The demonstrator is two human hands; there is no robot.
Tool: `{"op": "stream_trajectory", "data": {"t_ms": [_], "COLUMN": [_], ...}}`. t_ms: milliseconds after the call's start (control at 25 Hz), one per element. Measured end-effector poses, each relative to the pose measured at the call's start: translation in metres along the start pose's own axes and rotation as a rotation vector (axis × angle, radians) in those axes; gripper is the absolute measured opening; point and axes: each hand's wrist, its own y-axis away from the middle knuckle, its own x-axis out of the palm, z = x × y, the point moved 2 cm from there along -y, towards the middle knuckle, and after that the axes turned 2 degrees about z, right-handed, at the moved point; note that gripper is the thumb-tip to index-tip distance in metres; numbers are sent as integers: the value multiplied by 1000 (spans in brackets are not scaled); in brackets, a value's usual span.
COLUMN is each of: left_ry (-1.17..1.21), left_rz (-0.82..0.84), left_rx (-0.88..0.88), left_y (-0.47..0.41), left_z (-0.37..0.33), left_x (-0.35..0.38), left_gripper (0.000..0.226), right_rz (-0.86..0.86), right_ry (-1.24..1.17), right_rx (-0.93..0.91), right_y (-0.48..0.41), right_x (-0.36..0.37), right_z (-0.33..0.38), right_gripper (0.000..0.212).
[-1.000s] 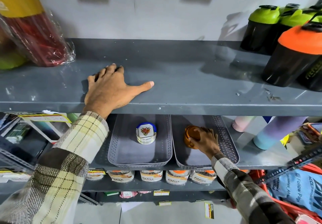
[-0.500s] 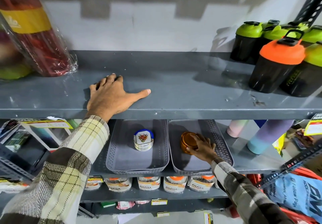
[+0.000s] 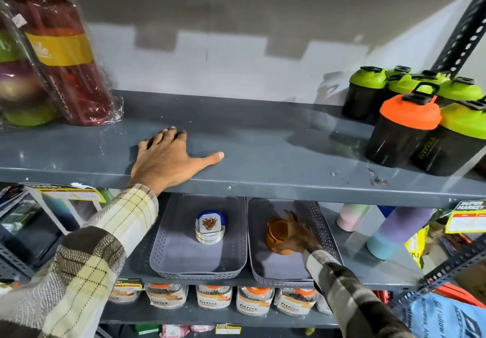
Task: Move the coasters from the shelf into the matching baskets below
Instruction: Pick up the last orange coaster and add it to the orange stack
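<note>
Grey metal shelf (image 3: pixel 263 153) | left hand (image 3: pixel 168 158) flat, fingers spread, holding nothing | right hand (image 3: pixel 297 235) wrapped on orange coasters (image 3: pixel 276 232) in right basket (image 3: pixel 323 222) | floral coasters (image 3: pixel 210 227) in left basket (image 3: pixel 234 253), 9 o'clock of orange.

We face a grey metal shelf unit (image 3: pixel 263 137) against a white wall (image 3: pixel 236 69), its perforated upright (image 3: pixel 465 37) at the right edge.

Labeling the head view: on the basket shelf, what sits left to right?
left basket → white floral coaster stack → right basket → orange coasters → right hand on them → pink bottle → purple-to-blue bottle
</note>
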Motion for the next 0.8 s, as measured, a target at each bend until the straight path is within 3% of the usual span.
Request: {"op": "stream_trajectory", "data": {"t_ms": [120, 520, 800], "left_ry": [-3, 8, 11], "left_rz": [-1, -13, -26], "left_rx": [1, 2, 4], "left_y": [-2, -2, 0], "left_z": [0, 0, -2], "left_x": [1, 0, -2], "left_gripper": [132, 129, 127], "right_rz": [69, 60, 163], "right_ry": [38, 125, 295], "right_rx": [31, 63, 35], "right_y": [-10, -21, -19], "right_x": [3, 4, -8], "right_z": [4, 11, 23], "right_gripper": [131, 120, 140]}}
